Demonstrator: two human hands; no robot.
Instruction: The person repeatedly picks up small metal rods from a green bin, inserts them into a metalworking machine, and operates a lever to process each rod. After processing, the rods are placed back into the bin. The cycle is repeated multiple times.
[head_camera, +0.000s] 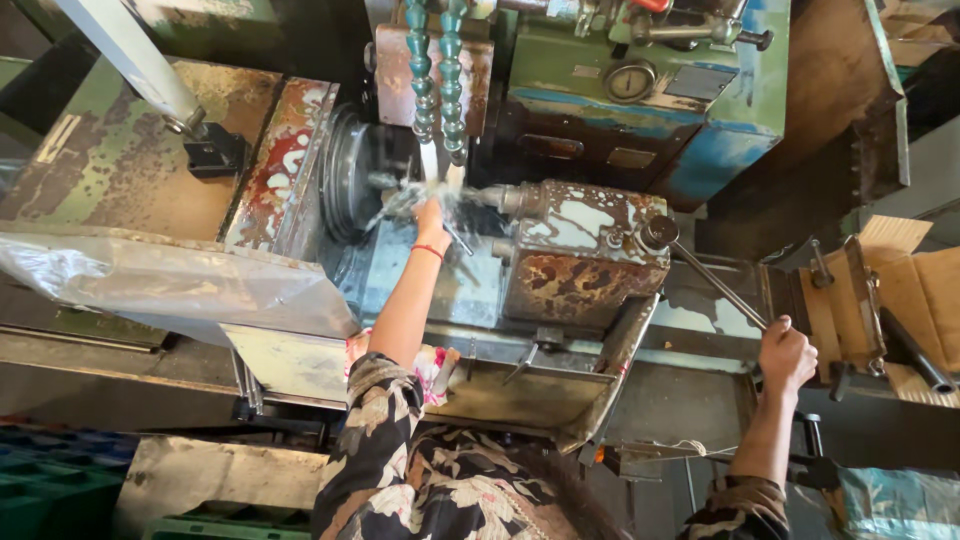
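Observation:
I stand at an old lathe with peeling green and rust paint. My left hand (432, 217), with a red thread on the wrist, reaches up to the spot between the round chuck (352, 172) and the tailstock (580, 245). Liquid sprays over it from two teal segmented coolant hoses (437, 70); whatever its fingers hold is hidden by the spray. My right hand (785, 355) is closed on the end of a long metal lever (715, 282) that runs up to a round knob on the tailstock.
A clear plastic sheet (160, 280) drapes over the machine's left side. A metal chip tray (520, 395) sits below the bed. Cardboard pieces (905, 275) and a dark rod lie at right. A round gauge (630, 82) is at the back. Blue and green crates (60, 480) stand bottom left.

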